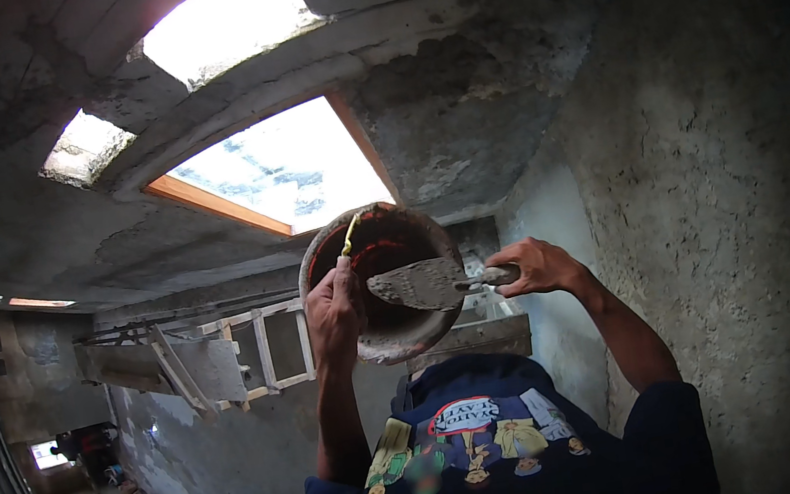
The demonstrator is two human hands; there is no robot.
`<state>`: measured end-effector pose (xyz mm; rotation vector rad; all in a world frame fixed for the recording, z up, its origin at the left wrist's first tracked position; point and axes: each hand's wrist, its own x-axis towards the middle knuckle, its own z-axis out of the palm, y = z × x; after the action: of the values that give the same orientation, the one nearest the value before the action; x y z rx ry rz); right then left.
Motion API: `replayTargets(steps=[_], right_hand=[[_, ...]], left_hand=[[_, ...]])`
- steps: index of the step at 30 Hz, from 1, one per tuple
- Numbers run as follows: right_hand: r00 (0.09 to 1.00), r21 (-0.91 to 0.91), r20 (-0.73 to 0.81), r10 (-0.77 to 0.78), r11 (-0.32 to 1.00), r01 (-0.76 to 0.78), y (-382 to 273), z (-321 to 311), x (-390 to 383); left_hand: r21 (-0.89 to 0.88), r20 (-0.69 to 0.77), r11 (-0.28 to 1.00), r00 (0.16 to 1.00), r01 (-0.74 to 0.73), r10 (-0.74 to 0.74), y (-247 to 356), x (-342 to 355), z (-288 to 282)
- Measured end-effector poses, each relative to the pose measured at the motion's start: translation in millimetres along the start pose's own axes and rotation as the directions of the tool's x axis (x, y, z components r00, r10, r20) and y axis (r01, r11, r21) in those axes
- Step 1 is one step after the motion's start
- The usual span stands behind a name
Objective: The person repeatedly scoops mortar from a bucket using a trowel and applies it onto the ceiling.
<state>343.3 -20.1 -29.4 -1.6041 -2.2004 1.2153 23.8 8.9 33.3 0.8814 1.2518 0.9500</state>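
A round bucket (433,231), crusted with grey mortar around its rim and reddish inside, is in front of my chest. My left hand (333,311) is closed at its left side, where a yellow cord (350,236) rises from my fingers to the far rim. My right hand (537,265) grips the handle of a trowel (418,286). Its blade, coated in grey mortar, points left across the bucket's mouth. How much the bucket holds is hidden in shadow and behind the blade.
A wooden frame (263,351) and boards (205,370) stand at the left, below my level. On the right rises a rough plastered wall (716,232). Ahead, an orange-brown frame (218,206) edges a bright window opening (288,166). A wooden plank (469,343) lies behind the bucket.
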Motion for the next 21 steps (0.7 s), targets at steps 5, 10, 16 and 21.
replayTargets(steps=[5, 10, 16, 21], right_hand=[[0.997, -0.099, -0.005, 0.074, 0.992, -0.075, 31.0, -44.7, -22.8], [0.982, -0.086, 0.063, 0.178, 0.981, -0.172, 59.2, -67.3, -33.6], [0.944, -0.084, 0.244, 0.223, 0.974, -0.209, 111.5, -57.3, -39.9], [0.893, -0.061, 0.374, 0.250, 0.968, -0.245, 138.2, -52.3, -24.7]], left_hand=[[0.144, -0.006, 0.989, 0.999, 0.037, -0.036, -16.2, 12.1, -7.0], [0.334, -0.039, 0.941, 0.999, 0.048, -0.037, -24.5, 20.6, -20.8], [0.549, -0.104, 0.835, 0.994, 0.033, 0.029, -32.6, 24.8, -30.4], [0.547, -0.131, 0.835, 0.991, 0.057, 0.018, -43.7, 17.1, -41.4]])
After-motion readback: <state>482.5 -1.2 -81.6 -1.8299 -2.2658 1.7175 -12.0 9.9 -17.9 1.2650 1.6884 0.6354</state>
